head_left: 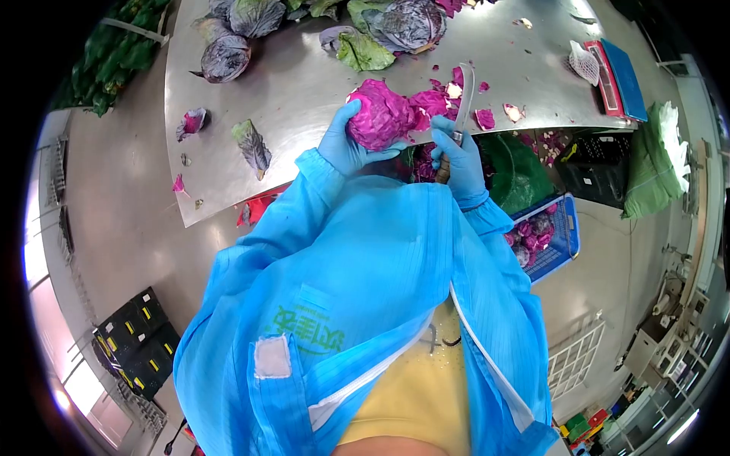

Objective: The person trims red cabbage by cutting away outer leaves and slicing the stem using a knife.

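A bright purple cabbage head [378,115], its outer leaf surface showing, rests in my left hand [348,144], whose gloved fingers curve round its left and lower sides. In my right hand [461,161], also in a blue glove, is a knife [465,95] with its curved blade pointing up, away from me. Between the cabbage and the blade lie loose purple leaves [430,106] at the edge of the metal table [304,91]. White and purple scraps [513,112] are scattered to the right of the knife.
Whole cabbages [226,58] and green outer leaves [363,52] lie along the table's far side. Red and blue trays [622,80] stand at its right end. Below sit a blue crate [559,239] of purple cabbages and a green bag [517,173].
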Available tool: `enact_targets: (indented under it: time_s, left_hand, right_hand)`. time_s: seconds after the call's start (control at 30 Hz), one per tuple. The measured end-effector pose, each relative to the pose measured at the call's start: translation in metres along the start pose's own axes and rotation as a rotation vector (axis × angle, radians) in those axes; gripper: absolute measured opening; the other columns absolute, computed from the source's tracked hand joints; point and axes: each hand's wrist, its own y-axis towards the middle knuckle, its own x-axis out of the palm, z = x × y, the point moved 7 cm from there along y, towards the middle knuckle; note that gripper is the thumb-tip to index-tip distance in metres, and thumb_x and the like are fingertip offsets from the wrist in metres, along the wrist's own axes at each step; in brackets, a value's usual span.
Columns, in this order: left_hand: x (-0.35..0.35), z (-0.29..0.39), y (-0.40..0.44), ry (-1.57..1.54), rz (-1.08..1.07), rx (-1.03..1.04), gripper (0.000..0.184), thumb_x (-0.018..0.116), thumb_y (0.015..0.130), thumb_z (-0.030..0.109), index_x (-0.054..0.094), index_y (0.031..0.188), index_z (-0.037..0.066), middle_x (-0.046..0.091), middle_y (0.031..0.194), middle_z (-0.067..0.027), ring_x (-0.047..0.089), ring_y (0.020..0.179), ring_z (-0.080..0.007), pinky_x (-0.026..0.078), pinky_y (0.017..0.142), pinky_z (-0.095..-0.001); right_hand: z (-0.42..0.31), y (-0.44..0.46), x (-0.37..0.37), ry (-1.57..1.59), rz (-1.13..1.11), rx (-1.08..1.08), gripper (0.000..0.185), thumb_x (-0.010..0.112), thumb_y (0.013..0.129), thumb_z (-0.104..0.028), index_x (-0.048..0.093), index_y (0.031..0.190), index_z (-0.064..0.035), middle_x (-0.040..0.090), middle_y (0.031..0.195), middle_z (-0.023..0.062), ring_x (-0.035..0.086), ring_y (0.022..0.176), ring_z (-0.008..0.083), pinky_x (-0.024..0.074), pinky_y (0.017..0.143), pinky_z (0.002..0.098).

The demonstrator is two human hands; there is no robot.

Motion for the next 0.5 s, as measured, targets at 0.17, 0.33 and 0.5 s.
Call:
enact_targets:
  time_s: [0.17,0.33,0.5]
  left_hand:
    - [-0.019,0.000,0.000,-0.050,0.040,-0.021,0.075,0.058,0.082,0.050,0.030,0.140,0.012,0.044,0.134,-0.0219,0.048,0.113,-0.0510,0.045,0.087,-0.0625]
    - [-0.054,0.012,0.003,0.409,0.290,0.298,0.077,0.073,0.074,0.037,0.035,0.135,0.008,0.051,0.126,-0.0190,0.053,0.113,-0.0377,0.047,0.090,-0.0487]
    - [-0.042,0.033,-0.018,1.395,0.525,0.786,0.086,0.084,0.062,0.020,0.037,0.131,0.002,0.052,0.121,-0.0164,0.054,0.112,-0.0252,0.045,0.096,-0.0340]
  right_hand:
    - [0.006,0.008,-0.006,-0.114,0.001,-0.096,0.035,0.063,0.088,-0.022,0.054,0.116,-0.0043,0.059,0.082,0.0015,0.052,0.059,0.0067,0.0419,0.052,0.0226]
    - [0.005,0.015,0.006,-0.600,-0.041,-0.260,0.046,0.059,0.090,-0.031,0.048,0.130,-0.0120,0.063,0.077,0.0040,0.057,0.060,0.0099,0.0453,0.054,0.0269]
    - [0.031,0.027,0.033,-1.049,-0.130,-0.282,0.054,0.041,0.093,-0.049,0.037,0.140,-0.0213,0.065,0.083,0.0149,0.064,0.075,0.0328,0.0489,0.065,0.0403]
